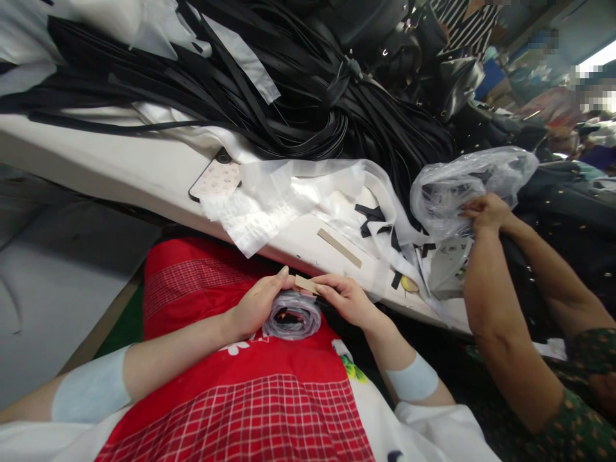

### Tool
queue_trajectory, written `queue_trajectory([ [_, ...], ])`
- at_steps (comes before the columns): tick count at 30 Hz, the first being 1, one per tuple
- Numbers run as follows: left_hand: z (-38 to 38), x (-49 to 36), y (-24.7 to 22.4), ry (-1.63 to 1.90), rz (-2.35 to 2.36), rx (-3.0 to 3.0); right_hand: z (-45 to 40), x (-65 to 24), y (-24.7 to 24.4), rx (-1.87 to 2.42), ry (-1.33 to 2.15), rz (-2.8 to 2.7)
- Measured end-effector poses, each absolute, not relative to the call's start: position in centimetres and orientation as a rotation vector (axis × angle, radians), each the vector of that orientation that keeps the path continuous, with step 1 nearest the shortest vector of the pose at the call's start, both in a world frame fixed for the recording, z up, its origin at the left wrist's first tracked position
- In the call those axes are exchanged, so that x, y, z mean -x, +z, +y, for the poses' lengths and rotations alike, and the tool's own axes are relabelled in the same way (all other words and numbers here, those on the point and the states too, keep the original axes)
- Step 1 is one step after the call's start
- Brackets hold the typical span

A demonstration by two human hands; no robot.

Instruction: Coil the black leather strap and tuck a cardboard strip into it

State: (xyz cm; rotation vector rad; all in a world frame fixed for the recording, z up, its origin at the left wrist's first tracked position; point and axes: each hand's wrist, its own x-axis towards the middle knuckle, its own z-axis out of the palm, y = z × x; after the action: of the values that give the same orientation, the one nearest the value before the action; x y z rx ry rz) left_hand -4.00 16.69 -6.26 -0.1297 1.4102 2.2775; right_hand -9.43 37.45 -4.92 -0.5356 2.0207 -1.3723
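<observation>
My left hand (262, 301) is closed on one end of a short tan strip (306, 284) above my lap. The fingers of my right hand (347, 299) pinch the strip's other end. Just under the strip, a roll of clear plastic (294, 319) rests on the red apron (212, 378), touching my left hand. A longer tan strip (339, 248) lies on the white table (298, 247) in front of my hands. Wrinkled white sheets (269, 202) lie beyond, partly over a phone in a patterned case (216, 176).
Bundled black straps (308, 83) cover the table's back. Small black pieces (370, 218) and a yellow round item (409, 284) lie right of centre. At the right, another person's hands (488, 212) hold a clear plastic bag (447, 186).
</observation>
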Motion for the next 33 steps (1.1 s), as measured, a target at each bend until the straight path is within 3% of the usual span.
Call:
queue_trajectory([
  [7,16.8,4.0,-6.6,2.351,1.303,0.035,37.6,9.2,-6.1,0.46,-1.474,1.959],
  [33,16.8,3.7,-7.0,2.285,1.357,0.071,37.7,9.4,-5.6,0.573,-1.338,2.139],
])
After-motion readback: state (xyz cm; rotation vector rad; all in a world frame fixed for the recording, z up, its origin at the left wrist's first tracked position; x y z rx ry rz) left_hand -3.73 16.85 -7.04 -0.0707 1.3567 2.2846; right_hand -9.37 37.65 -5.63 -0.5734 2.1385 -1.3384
